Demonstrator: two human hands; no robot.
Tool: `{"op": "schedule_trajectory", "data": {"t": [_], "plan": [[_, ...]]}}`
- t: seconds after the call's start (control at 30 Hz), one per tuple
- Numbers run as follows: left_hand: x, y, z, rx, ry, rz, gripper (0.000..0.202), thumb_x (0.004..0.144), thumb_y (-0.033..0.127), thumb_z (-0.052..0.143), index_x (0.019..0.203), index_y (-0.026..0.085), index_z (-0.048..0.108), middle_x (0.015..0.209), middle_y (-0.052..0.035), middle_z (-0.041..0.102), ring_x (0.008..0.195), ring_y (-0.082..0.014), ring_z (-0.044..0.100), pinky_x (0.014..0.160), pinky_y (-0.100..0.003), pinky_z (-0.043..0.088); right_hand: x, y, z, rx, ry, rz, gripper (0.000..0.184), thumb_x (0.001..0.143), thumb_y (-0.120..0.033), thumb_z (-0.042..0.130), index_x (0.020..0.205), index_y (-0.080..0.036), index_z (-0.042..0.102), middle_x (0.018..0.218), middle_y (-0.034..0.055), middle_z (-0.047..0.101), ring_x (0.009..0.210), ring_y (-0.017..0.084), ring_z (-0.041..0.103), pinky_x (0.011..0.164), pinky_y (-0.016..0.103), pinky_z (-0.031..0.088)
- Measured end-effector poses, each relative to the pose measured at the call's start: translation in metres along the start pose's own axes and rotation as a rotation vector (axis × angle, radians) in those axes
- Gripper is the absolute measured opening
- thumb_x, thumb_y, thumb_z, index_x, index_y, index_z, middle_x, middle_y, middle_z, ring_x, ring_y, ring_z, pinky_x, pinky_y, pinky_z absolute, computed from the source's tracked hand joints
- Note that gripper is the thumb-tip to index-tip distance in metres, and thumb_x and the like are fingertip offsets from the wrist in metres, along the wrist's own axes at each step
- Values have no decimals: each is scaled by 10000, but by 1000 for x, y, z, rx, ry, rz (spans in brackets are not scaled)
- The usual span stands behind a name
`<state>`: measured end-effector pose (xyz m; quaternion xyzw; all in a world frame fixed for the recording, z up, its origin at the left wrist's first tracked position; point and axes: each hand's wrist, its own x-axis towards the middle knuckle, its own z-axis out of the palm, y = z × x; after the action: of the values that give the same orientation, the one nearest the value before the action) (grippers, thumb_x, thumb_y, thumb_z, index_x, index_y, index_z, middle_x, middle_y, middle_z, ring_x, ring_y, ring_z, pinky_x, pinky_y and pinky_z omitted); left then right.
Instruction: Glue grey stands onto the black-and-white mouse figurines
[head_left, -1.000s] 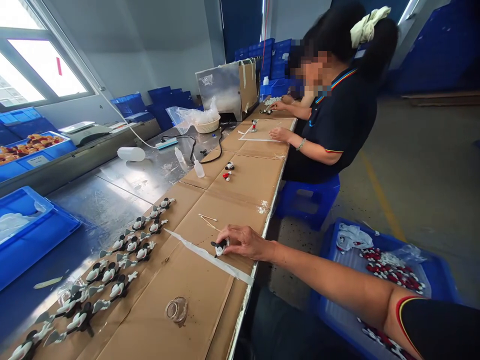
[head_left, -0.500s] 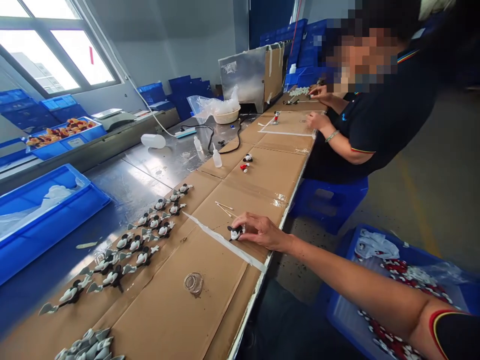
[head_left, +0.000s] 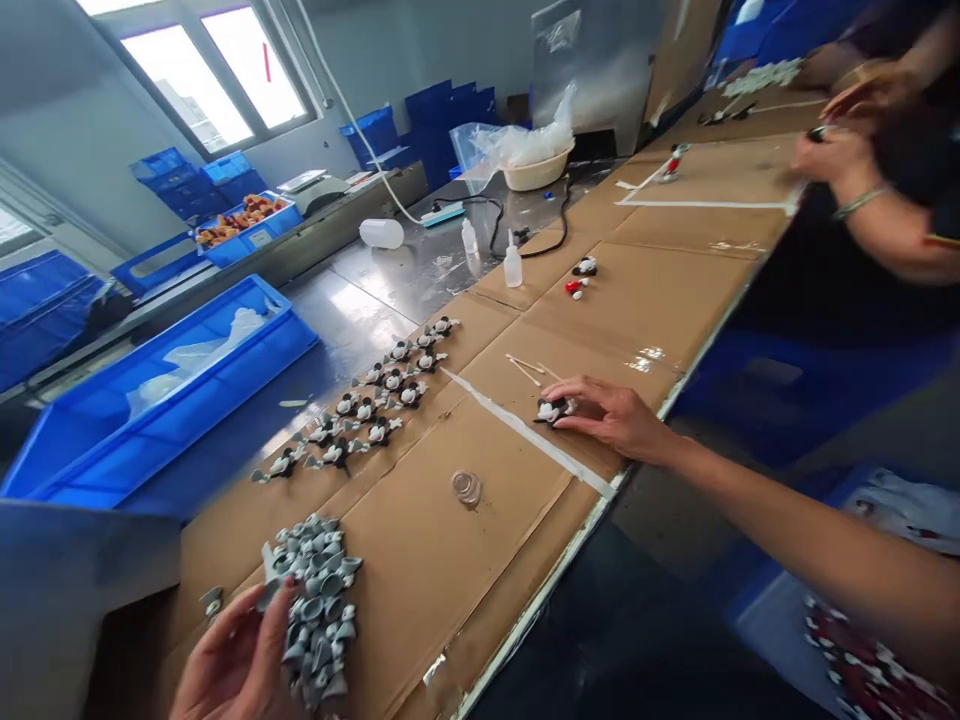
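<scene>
Between the thumb and fingers of my right hand is a black-and-white mouse figure head, held just over the cardboard. My left hand is at the lower left, its thumb and finger closed on a small grey cone-shaped piece. It is beside a pile of grey and white pieces. Rows of assembled mouse heads with grey cones lie farther up on the cardboard. Cotton swabs lie just beyond my right hand. A small clear dish stands between my two hands.
White tape crosses the cardboard. Two dropper bottles stand behind. A mouse head and a red body part lie farther off. A blue bin is at the left; a co-worker's hands are at the far right.
The view has swung left and down. My left hand has come into view at the grey pile with a grey piece. My right hand still holds the mouse head.
</scene>
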<state>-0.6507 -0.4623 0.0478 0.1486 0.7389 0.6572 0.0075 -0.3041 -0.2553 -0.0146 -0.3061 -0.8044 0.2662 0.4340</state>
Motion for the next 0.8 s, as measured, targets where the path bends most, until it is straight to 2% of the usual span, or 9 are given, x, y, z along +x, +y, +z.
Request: {"op": "schedule_trajectory", "data": {"t": [0.07,0.1,0.2,0.33,0.47,0.53,0.6,0.67,0.8], "plan": [[-25,2,1,-154,-108,-16,401,524,303,898,896,248,761,890,11,751,814,-145,681,767,-199,561,0,0,1,-60,13,-19,261,906,-386,649,1126,-249,622,1139,50,668,1113,231,624,1017,407,475],[-36,1,3,-216,-161,-64,399,539,302,897,902,224,753,894,4,749,821,-122,679,805,-173,541,1,-1,1,-93,21,-30,255,910,-394,639,1125,-258,618,1138,47,669,1110,234,627,1015,422,480],[-62,-9,4,-352,-251,-160,382,541,269,904,871,192,728,888,-5,744,823,-103,682,804,-149,529,2,-5,2,-144,54,-58,238,919,-396,623,1125,-279,611,1150,47,663,1119,238,622,1036,462,473],[-84,-26,1,-383,-291,-147,316,568,240,895,835,196,731,880,-4,736,845,-105,673,778,-147,535,5,-14,-1,-180,133,-115,236,898,-333,670,1118,-266,618,1142,48,667,1115,224,626,1034,436,473],[-99,-35,0,-396,-340,-200,322,577,227,891,858,200,736,895,-9,723,866,-110,675,796,-152,537,6,-23,-6,-185,194,-174,226,889,-264,692,1103,-252,622,1123,57,675,1093,210,642,1014,406,486],[-104,-36,0,-414,-388,-220,302,586,217,884,838,204,718,875,-2,709,848,-136,699,809,-199,556,6,-29,-6,-167,211,-201,219,888,-209,690,1093,-253,627,1103,59,682,1081,206,651,1005,399,496],[-107,-36,0,-420,-430,-208,270,602,208,872,809,202,698,866,2,692,839,-170,716,799,-245,575,4,-37,-6,-139,218,-231,215,889,-149,677,1072,-254,635,1076,56,692,1064,200,662,991,391,512],[-109,-35,1,-400,-465,-199,259,611,198,866,811,193,701,890,-14,690,843,-181,718,766,-238,580,2,-45,-4,-111,213,-256,222,899,-93,642,1052,-255,642,1049,53,701,1045,193,673,969,383,534],[-110,-35,2,-459,-505,-361,340,604,216,877,911,211,730,878,-37,729,817,-191,731,769,-243,580,-4,-61,0,-34,152,-277,300,926,-21,553,1093,-255,639,1052,59,708,1042,185,678,953,372,557]]}}
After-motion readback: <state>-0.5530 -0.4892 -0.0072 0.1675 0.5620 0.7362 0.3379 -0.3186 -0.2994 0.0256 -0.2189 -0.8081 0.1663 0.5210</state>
